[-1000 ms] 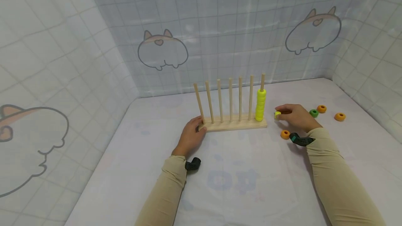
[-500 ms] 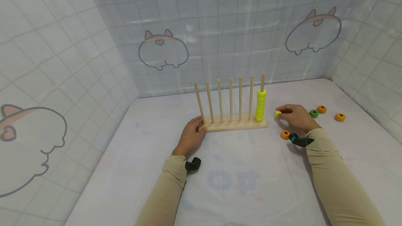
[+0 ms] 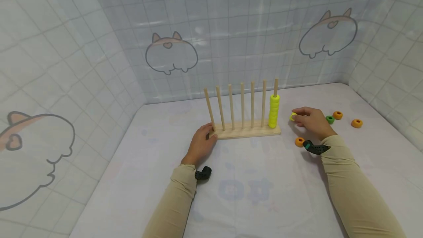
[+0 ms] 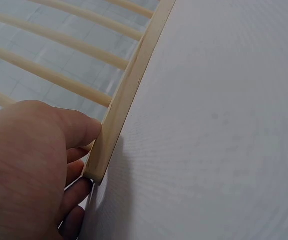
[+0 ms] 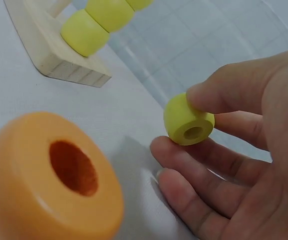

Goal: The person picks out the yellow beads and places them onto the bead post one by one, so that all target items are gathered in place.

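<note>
A wooden peg rack [image 3: 246, 132] with several upright pegs stands mid-table; its rightmost peg carries a stack of yellow beads [image 3: 274, 111]. My left hand [image 3: 200, 143] grips the left end of the rack's base, the thumb lying on the base's front edge [image 4: 111, 135] in the left wrist view. To the right of the rack, my right hand [image 3: 312, 121] pinches a yellow bead [image 5: 186, 120] between thumb and fingers, its hole showing in the right wrist view. An orange bead [image 3: 299, 141] lies just in front of that hand.
Beyond the right hand lie a green bead [image 3: 329, 119], an orange bead [image 3: 337, 115] and another orange bead [image 3: 357, 123]. A pale cloth [image 3: 244, 216] covers the table. White tiled-pattern sheets [image 3: 231, 28] rise at the back and both sides.
My right hand has lifted the yellow bead slightly, and the bead has tilted in the fingers. The left hand and the rack stay in place.
</note>
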Demonstrator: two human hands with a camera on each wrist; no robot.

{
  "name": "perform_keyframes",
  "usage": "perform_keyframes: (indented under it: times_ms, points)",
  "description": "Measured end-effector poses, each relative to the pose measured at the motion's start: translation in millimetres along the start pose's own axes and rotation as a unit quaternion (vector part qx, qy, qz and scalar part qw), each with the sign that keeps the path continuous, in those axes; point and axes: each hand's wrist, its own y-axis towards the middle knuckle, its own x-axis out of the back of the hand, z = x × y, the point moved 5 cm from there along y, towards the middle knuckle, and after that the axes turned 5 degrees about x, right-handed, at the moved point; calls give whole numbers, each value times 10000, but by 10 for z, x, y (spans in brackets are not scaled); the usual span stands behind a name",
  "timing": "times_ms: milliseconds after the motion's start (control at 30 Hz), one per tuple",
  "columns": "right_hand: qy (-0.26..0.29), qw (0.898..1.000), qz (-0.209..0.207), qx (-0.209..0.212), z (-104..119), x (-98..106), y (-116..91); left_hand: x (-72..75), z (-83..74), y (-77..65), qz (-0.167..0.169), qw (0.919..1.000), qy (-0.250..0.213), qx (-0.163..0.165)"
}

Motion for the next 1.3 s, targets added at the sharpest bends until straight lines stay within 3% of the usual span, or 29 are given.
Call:
perform_keyframes:
  times_ms: [433,933,1300]
  points:
    - [724,9969,-311,-49,7,5,3,6,3,-3,-9,10000,15,-29]
    - [975,9946,-278,-216,-16,-20,32,3,3,11,-13,10000,-17,-21]
    - [1464,9889,-185,183,100,-17,12,9,1,24,73,10000,62,-19]
